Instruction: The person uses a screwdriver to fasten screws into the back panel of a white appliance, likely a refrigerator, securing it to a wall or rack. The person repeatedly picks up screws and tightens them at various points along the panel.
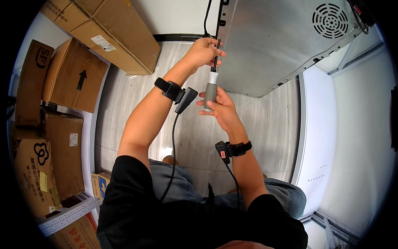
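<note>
A screwdriver [210, 91] with a grey and white handle and a dark shaft points away from me, along the left edge of a large metal cabinet panel [265, 50]. My right hand [226, 110] is closed loosely round the handle, with the thumb lying across it. Farther up, my left hand [203, 52] has its thumb and fingers closed about the shaft close to the tip, beside the panel's edge. Whether a screw sits at the tip is too small to make out.
Cardboard boxes [74, 76] stand on a shelf at the left, and a tall carton [120, 37] is at the far left. A black cable [206, 20] hangs by the panel's edge. Round vent slots [330, 20] mark the panel. A white ledge [317, 137] runs along the right.
</note>
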### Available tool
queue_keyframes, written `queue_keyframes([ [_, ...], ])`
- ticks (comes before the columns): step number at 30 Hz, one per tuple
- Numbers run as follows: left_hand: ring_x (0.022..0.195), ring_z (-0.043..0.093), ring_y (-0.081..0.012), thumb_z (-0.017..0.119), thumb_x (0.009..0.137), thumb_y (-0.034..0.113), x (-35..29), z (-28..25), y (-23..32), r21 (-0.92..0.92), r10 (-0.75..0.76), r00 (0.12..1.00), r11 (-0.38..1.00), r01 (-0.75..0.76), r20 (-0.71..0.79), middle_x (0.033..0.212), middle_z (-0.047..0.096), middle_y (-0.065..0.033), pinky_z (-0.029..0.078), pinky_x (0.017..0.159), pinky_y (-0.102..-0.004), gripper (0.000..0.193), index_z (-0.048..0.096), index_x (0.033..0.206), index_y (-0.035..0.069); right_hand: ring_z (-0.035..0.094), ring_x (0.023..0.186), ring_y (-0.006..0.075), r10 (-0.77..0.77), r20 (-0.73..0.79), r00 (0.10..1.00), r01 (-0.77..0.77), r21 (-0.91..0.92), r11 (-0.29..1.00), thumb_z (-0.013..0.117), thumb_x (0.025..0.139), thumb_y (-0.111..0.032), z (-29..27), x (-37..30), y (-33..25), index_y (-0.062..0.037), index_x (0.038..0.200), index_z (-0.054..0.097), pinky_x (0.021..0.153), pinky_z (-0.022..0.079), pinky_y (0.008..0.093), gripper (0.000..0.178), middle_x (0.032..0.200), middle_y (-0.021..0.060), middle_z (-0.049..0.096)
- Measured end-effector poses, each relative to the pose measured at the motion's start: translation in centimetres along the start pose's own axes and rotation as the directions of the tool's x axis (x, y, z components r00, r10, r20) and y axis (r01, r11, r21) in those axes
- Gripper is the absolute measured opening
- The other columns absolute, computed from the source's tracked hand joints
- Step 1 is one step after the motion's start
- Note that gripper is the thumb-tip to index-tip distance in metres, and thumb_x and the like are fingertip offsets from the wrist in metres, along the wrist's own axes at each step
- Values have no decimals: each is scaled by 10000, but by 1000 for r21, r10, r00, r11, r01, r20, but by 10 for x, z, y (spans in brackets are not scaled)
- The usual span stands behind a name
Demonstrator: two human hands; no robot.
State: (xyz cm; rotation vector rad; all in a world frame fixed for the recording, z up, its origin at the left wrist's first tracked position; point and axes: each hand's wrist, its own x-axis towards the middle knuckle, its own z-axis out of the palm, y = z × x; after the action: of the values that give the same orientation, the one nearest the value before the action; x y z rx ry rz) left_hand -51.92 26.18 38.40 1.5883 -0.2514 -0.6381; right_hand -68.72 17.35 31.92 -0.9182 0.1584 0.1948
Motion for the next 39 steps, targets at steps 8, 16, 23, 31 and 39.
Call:
queue_keyframes([
  [8,658,648,-120,662,849,103,1,3,-5,243,91,994,967,-71,-68,826,620,-45,529,544,-263,301,551,1105,-7,606,816,133,-37,-165,986,-31,-390,920,675,814,-96,5,3,8,-50,1250,448,565,493,269,494,1017,79,589],
  [16,687,674,-165,572,913,192,-1,5,-1,45,24,1000,999,-24,-14,826,643,-65,540,604,-274,263,563,1106,14,619,894,200,53,51,997,-55,57,997,523,885,-120,-14,-1,3,-73,1275,430,622,516,333,404,1112,124,585],
  [23,685,677,-161,465,966,352,0,4,-1,91,23,998,996,-18,-54,752,645,-47,514,593,-257,344,597,1031,41,608,961,217,78,-44,996,-80,-29,996,479,875,-70,-11,1,12,-78,1262,440,695,533,375,389,1121,124,588],
  [31,621,641,-107,469,961,314,-8,18,4,116,193,978,976,-184,-79,737,658,-51,469,548,-230,277,600,983,70,601,744,183,6,-31,999,-7,-21,1000,465,871,-126,-23,-19,-8,-42,1212,439,598,484,317,352,950,122,600],
  [39,642,627,-107,454,963,231,-22,81,44,-331,234,968,924,-191,93,828,666,-72,457,578,-224,193,574,945,81,548,563,95,33,-307,951,-106,-224,969,521,872,-211,-53,-104,-144,-32,1064,506,386,326,202,264,795,59,583],
])
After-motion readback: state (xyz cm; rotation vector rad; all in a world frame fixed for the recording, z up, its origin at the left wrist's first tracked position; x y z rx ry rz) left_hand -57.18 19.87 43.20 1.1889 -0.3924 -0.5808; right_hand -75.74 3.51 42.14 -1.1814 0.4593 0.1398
